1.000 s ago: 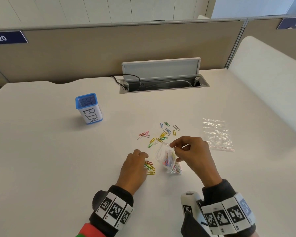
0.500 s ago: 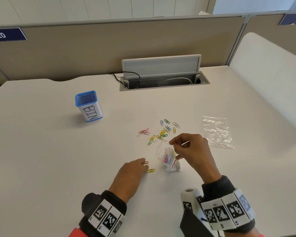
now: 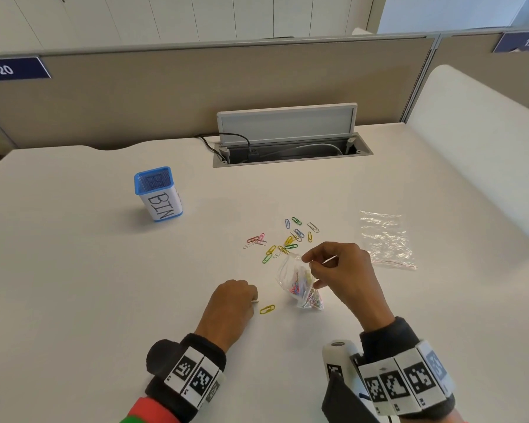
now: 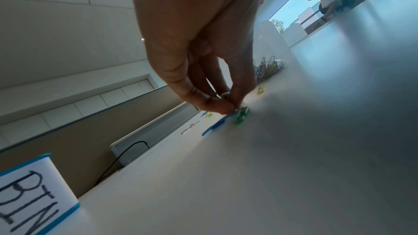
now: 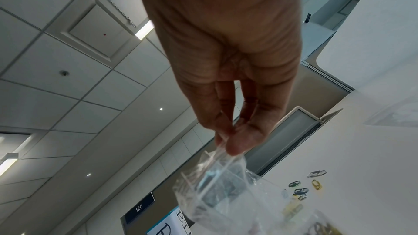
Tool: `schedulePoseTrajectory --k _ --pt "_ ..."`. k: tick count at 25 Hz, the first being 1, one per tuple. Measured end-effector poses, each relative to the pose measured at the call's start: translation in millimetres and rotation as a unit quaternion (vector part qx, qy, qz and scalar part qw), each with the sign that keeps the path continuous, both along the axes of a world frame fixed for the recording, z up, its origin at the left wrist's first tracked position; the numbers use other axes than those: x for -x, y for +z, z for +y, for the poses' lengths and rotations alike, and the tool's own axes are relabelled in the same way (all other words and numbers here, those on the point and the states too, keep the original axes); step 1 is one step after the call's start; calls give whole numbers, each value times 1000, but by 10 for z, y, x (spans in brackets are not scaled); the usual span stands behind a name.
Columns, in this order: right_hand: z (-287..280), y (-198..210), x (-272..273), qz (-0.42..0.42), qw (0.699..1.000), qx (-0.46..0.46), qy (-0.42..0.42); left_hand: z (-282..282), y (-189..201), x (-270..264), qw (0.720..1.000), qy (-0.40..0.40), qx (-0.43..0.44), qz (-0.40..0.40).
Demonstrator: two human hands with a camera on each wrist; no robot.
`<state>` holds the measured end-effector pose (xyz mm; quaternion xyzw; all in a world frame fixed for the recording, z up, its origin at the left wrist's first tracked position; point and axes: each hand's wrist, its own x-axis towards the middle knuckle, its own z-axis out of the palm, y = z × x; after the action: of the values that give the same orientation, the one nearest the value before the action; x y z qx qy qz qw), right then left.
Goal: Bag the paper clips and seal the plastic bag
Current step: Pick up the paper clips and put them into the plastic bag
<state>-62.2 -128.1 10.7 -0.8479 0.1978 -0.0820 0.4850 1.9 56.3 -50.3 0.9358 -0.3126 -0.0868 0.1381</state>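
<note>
My right hand (image 3: 313,264) pinches the rim of a small clear plastic bag (image 3: 300,285) holding several coloured paper clips; the bag hangs with its bottom on the desk. The right wrist view shows thumb and finger (image 5: 228,142) pinching the bag's (image 5: 221,190) edge. My left hand (image 3: 251,299) rests knuckles-up left of the bag, its fingertips pinching paper clips (image 4: 241,115) against the desk. A yellow clip (image 3: 267,309) lies just right of it. Several loose clips (image 3: 284,239) lie scattered beyond the bag.
A second clear bag (image 3: 385,239) lies flat to the right. A blue-rimmed container marked BIN (image 3: 158,193) stands at the left. An open cable hatch (image 3: 290,138) is set in the desk's far side, before a partition.
My left hand drew back toward me from the clips beside the bag, taking some with it; one yellow clip stays on the desk. The right hand keeps holding the bag.
</note>
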Motion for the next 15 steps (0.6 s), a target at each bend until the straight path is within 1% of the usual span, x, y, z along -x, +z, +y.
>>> schedulePoseTrajectory --k 1,2,3,5,6,7,8,9,12,15 --pt "-1 0 2 -1 1000 1 -1 -4 43 -1 999 20 31 18" --pt "0 -3 3 -3 1000 2 -2 -2 100 -2 995 48 79 38" --pt "0 -5 2 -5 1000 4 -3 -4 171 -7 985 80 142 60" --pt "0 -7 6 -4 1000 7 -3 -36 351 3 943 129 287 105" --pt "2 -8 9 -4 1000 7 -2 -68 445 23 922 135 342 126" --pt "5 -6 12 -5 1000 6 -1 -113 534 48 906 129 377 143" --pt "6 -3 16 -6 1000 4 0 -164 603 82 898 115 395 153" --pt "11 1 19 -8 1000 1 3 -219 653 119 898 97 399 156" --pt "16 26 23 -13 1000 2 8 -369 657 203 927 52 346 134" --pt "7 40 39 -14 1000 5 5 -447 585 233 952 45 276 124"
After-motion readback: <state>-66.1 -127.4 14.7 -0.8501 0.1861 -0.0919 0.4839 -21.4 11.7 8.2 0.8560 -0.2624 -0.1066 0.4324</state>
